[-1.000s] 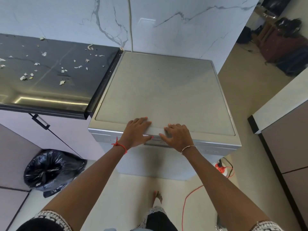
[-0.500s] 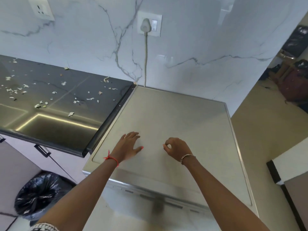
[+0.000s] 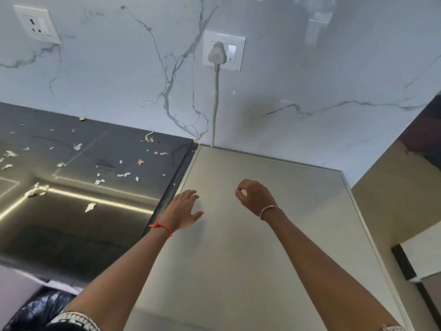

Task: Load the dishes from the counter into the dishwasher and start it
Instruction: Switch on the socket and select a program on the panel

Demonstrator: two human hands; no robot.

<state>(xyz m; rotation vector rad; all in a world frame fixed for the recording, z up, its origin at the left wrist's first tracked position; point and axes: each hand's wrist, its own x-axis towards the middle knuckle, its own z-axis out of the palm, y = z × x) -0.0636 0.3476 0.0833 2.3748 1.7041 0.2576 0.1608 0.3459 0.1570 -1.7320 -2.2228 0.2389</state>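
The dishwasher [image 3: 274, 235] shows only its flat silver top, standing right of the dark counter [image 3: 95, 168]. My left hand [image 3: 183, 211] hovers over the top's left part with straight, spread fingers and holds nothing. My right hand [image 3: 255, 197] hangs above the top's middle, fingers curled with thumb and forefinger tips meeting, empty. No dishes are in view. The dishwasher's door and front panel are out of sight below the frame.
Food scraps litter the dark counter. A white plug [image 3: 216, 54] sits in a wall socket [image 3: 224, 50] on the marble wall, its cord running down behind the dishwasher. A second socket [image 3: 37, 24] is at top left. A black rubbish bag [image 3: 35, 311] lies below left.
Both hands left the dishwasher's front edge and rose over its top. The right hand's fingers curled in. The view tilted up, bringing the wall sockets into sight.
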